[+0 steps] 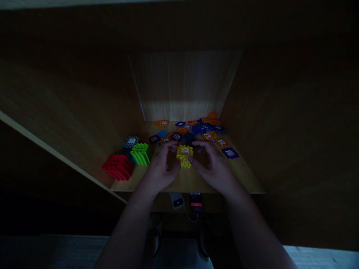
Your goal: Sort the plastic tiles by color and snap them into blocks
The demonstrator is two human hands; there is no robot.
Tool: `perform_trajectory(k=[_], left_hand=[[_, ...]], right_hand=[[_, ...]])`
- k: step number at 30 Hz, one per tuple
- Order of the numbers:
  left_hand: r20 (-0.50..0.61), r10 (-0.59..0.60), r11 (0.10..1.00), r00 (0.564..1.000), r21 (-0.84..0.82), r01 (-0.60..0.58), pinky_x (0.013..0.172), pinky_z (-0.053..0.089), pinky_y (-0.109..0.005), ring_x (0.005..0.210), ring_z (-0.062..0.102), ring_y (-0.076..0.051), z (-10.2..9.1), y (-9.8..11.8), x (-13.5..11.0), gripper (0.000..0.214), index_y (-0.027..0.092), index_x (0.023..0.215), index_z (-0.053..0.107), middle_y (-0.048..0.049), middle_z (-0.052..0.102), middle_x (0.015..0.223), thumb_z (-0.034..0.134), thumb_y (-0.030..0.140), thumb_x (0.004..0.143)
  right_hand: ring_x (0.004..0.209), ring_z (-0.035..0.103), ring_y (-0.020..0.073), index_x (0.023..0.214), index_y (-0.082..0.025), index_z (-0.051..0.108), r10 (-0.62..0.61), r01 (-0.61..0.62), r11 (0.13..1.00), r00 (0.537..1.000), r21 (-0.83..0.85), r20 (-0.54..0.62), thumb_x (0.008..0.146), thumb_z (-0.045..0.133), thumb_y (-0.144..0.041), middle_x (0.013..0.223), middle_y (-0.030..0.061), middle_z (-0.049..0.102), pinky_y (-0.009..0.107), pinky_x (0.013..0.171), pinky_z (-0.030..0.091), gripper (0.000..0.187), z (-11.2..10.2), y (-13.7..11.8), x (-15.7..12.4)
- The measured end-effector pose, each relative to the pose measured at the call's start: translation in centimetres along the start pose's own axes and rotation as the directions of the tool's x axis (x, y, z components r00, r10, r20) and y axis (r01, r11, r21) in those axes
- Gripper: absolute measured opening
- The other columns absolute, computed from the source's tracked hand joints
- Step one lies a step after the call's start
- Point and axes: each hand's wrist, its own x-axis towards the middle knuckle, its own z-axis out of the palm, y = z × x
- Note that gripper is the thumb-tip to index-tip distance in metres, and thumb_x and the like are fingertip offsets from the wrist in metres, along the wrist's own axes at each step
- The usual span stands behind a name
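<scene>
A small stack of yellow interlocking plastic tiles [184, 151], the top one with a window-like grid, is held between my hands above the shelf board. My left hand [164, 164] curves round its left side, thumb and fingertips close against it. On the other side, my right hand [213, 164] has its thumb on the lower right of the yellow tiles, with the fingers bent behind. Left of my left hand stand a neat stack of green tiles [141, 154] and a stack of red tiles [118, 167].
Loose orange tiles [208, 136] and dark blue tiles [230, 152] lie scattered toward the back panel [185, 86]. A grey tile [131, 141] sits behind the red stack. Wooden side walls enclose the shelf. Below its front edge are a phone [196, 203] and a cabled white device [177, 201].
</scene>
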Motion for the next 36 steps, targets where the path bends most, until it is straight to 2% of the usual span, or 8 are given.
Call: perform_trajectory(k=[7, 18, 30, 36], left_hand=[[-0.007, -0.032, 0.999, 0.999, 0.026, 0.032, 0.107, 0.053, -0.047, 0.116, 0.064, -0.026, 0.0, -0.4, 0.0, 0.062, 0.024, 0.143, 0.051, -0.0084, 0.063, 0.123, 0.065, 0.006, 0.085], [0.006, -0.024, 0.999, 1.0, 0.041, 0.024, 0.102, 0.053, -0.042, 0.11, 0.065, -0.024, -0.1, 0.0, 0.1, 0.06, 0.024, 0.144, 0.05, -0.0056, 0.064, 0.115, 0.065, 0.009, 0.088], [0.006, -0.032, 0.999, 0.999, 0.035, 0.031, 0.099, 0.054, -0.041, 0.107, 0.065, -0.023, -0.2, 0.4, 0.2, 0.052, 0.023, 0.142, 0.05, -0.0056, 0.063, 0.112, 0.065, 0.012, 0.093], [-0.005, -0.033, 0.999, 0.999, 0.04, 0.033, 0.099, 0.054, -0.041, 0.106, 0.066, -0.023, -0.1, 0.5, 0.2, 0.051, 0.025, 0.142, 0.05, -0.0051, 0.063, 0.111, 0.064, 0.014, 0.094]], right_hand=[[0.134, 0.065, 0.0307, 0.148, -0.033, 0.053, 0.037, -0.04, 0.999, 0.995, 0.029, 0.094, 0.094, 0.082, -0.042, 0.146, 0.0085, 0.068, 0.054, 0.116, 0.054, 0.061, 0.1, 1.7, -0.6], [0.138, 0.066, 0.0286, 0.147, -0.034, 0.051, 0.03, -0.037, 0.996, 0.996, 0.087, 0.084, 0.098, 0.078, -0.042, 0.147, 0.0079, 0.069, 0.053, 0.119, 0.053, 0.056, 0.6, 1.9, -0.5], [0.138, 0.065, 0.0278, 0.148, -0.032, 0.051, 0.028, -0.035, 0.995, 0.997, 0.092, 0.075, 0.106, 0.064, -0.038, 0.147, 0.0096, 0.068, 0.053, 0.119, 0.052, 0.045, 0.4, 1.7, -0.6], [0.136, 0.066, 0.028, 0.147, -0.032, 0.052, 0.022, -0.029, 0.995, 0.998, 0.095, 0.067, 0.106, 0.064, -0.037, 0.145, 0.01, 0.068, 0.054, 0.117, 0.054, 0.043, 0.5, 1.7, -0.5]])
